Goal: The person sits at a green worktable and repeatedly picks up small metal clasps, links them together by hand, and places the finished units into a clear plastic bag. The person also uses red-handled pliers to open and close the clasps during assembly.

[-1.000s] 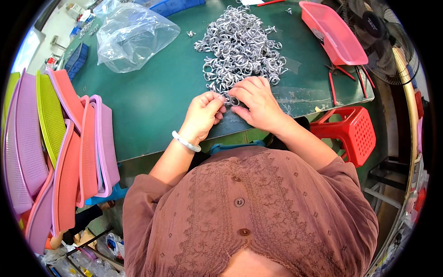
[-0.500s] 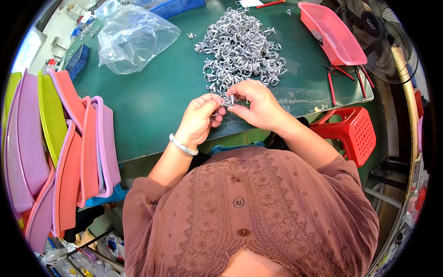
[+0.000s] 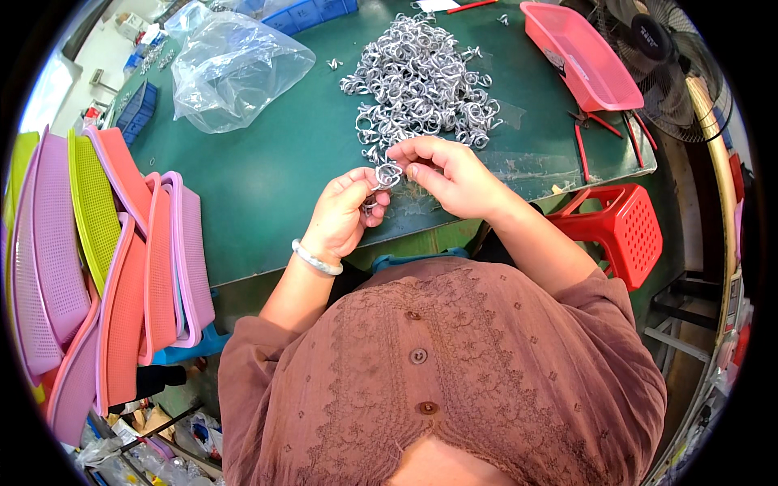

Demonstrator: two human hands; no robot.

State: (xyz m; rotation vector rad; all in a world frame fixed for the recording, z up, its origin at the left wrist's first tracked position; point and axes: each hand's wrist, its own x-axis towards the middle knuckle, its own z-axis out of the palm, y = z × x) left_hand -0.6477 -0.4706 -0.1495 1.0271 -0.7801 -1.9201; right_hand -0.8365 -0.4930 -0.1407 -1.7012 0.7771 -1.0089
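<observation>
At the near edge of the green table, my left hand (image 3: 342, 212) is closed on a silver metal ring (image 3: 388, 176) held up between thumb and fingertips. More silvery metal shows lower in that hand, partly hidden by the fingers. My right hand (image 3: 454, 180) sits just to the right, thumb and fingers curled beside the ring. Whether its fingertips grip part of the ring is too small to make out. Just beyond both hands rises a heap of similar silver rings (image 3: 425, 85).
Stacked pink, purple and green plastic baskets (image 3: 121, 267) stand at the left. A clear plastic bag (image 3: 235, 77) lies at the table's far left. A pink basket (image 3: 579, 61), red-handled pliers (image 3: 582, 150) and a fan (image 3: 652, 49) are at the right. A red stool (image 3: 620, 235) stands below.
The ring at my left fingertips now shows more fully, its round face turned up. My right fingers have drawn slightly apart from the left ones.
</observation>
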